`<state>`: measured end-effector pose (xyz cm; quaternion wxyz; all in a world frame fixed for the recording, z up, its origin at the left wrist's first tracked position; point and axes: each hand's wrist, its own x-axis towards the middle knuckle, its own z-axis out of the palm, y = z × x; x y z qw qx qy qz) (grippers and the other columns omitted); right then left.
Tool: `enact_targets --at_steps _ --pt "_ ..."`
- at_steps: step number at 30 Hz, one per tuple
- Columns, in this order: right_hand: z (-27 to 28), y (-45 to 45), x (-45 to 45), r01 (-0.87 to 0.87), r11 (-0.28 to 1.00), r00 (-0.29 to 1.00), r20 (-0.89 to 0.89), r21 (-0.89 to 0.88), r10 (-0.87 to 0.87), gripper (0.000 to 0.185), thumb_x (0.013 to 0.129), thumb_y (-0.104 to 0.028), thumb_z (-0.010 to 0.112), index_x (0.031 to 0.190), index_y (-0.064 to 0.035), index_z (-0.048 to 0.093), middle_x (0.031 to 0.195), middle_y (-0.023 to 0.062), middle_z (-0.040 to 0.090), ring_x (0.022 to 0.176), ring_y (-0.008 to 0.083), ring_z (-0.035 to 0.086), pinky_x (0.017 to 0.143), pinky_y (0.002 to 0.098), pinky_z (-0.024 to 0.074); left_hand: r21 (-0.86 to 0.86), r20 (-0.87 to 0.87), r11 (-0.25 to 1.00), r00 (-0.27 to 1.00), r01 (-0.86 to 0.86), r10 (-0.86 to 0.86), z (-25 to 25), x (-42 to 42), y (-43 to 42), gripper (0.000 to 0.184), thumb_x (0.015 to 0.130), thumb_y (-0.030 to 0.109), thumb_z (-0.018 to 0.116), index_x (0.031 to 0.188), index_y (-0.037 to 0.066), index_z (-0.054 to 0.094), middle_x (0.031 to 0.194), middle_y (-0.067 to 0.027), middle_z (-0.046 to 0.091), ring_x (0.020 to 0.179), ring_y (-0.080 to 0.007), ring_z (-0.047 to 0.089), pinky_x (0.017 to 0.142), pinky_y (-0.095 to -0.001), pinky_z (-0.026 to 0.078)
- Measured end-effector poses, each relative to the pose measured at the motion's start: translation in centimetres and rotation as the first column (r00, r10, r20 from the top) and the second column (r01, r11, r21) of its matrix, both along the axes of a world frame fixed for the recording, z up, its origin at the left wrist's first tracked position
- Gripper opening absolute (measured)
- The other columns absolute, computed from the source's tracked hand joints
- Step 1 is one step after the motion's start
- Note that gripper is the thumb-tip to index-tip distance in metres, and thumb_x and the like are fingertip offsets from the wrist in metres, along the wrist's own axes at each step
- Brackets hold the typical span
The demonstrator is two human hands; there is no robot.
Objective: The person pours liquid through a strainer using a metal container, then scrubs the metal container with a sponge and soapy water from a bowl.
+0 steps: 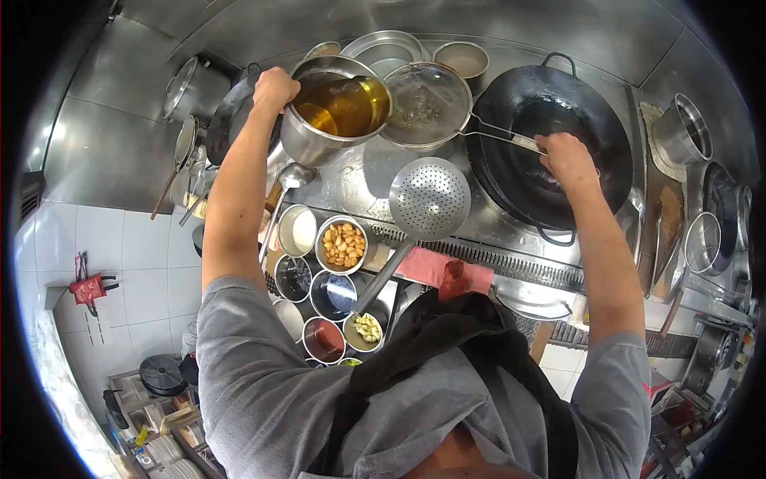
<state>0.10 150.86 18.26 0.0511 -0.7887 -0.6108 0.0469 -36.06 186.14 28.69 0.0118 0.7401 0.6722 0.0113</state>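
My left hand is closed on the rim of a steel pot, which tilts to the right with yellow oil in it. Beside the pot's lip is a round fine-mesh strainer, over a metal container whose inside is mostly hidden. My right hand grips the strainer's long handle, above a large black wok. A perforated skimmer lies just below the strainer, its handle pointing toward my body.
Small containers stand near my left elbow, among them a bowl of golden cloves or nuts and one of red seasoning. A ladle and a pink cloth lie along the counter. Another steel pot stands at right.
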Motion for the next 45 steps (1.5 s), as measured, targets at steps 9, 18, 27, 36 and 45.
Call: enact_targets --at_steps 9,18,27,36,45 --pt "0.4 -0.2 0.2 0.016 1.0 0.999 -0.046 -0.016 -0.016 0.025 0.078 -0.011 0.066 0.102 -0.0121 0.07 0.091 0.0171 0.068 0.091 0.0344 0.066 0.083 0.0446 0.0535 0.016 -0.053 1.0 0.998 -0.016 0.017 0.5 1.2 -0.3 0.023 0.076 0.009 0.055 0.087 -0.006 0.07 0.083 -0.0206 0.071 0.063 -0.0283 0.071 0.064 -0.037 0.059" --pt "0.5 0.0 0.5 0.016 0.999 0.998 -0.067 -0.039 -0.018 0.032 0.077 -0.01 0.068 0.109 -0.015 0.069 0.091 0.0161 0.069 0.091 0.0333 0.066 0.083 0.0437 0.0534 0.002 -0.152 1.0 0.988 -0.011 0.011 1.2 2.1 -0.2 0.031 0.079 0.013 0.057 0.103 0.0 0.07 0.104 -0.0191 0.069 0.092 -0.0319 0.07 0.082 -0.0401 0.055" --pt "0.5 0.4 0.7 0.008 0.998 0.998 -0.06 -0.067 -0.012 0.028 0.077 -0.009 0.068 0.105 -0.0129 0.07 0.09 0.0159 0.069 0.091 0.0335 0.066 0.082 0.0438 0.0533 0.024 -0.231 1.0 0.973 0.02 -0.014 1.4 2.7 0.7 0.034 0.081 0.017 0.059 0.112 0.005 0.068 0.121 -0.0176 0.063 0.113 -0.0341 0.061 0.094 -0.0417 0.05" --pt "0.2 0.3 1.0 0.022 0.999 0.997 -0.077 -0.043 -0.026 0.033 0.077 -0.01 0.069 0.109 -0.0152 0.07 0.094 0.0156 0.069 0.092 0.0334 0.066 0.084 0.0439 0.0534 0.062 -0.33 0.994 0.942 0.087 -0.062 1.3 3.7 0.5 0.035 0.083 0.018 0.058 0.115 0.007 0.066 0.123 -0.0171 0.062 0.114 -0.0343 0.06 0.095 -0.0425 0.05" --pt "0.1 0.7 1.3 0.029 0.999 0.995 -0.095 -0.024 -0.031 0.032 0.078 -0.007 0.066 0.108 -0.0163 0.071 0.094 0.0156 0.069 0.093 0.0336 0.066 0.084 0.0436 0.0534 0.117 -0.352 0.98 0.929 0.161 -0.111 1.2 4.1 1.3 0.034 0.075 0.013 0.059 0.107 0.004 0.068 0.117 -0.0206 0.064 0.109 -0.0383 0.062 0.09 -0.0447 0.052"
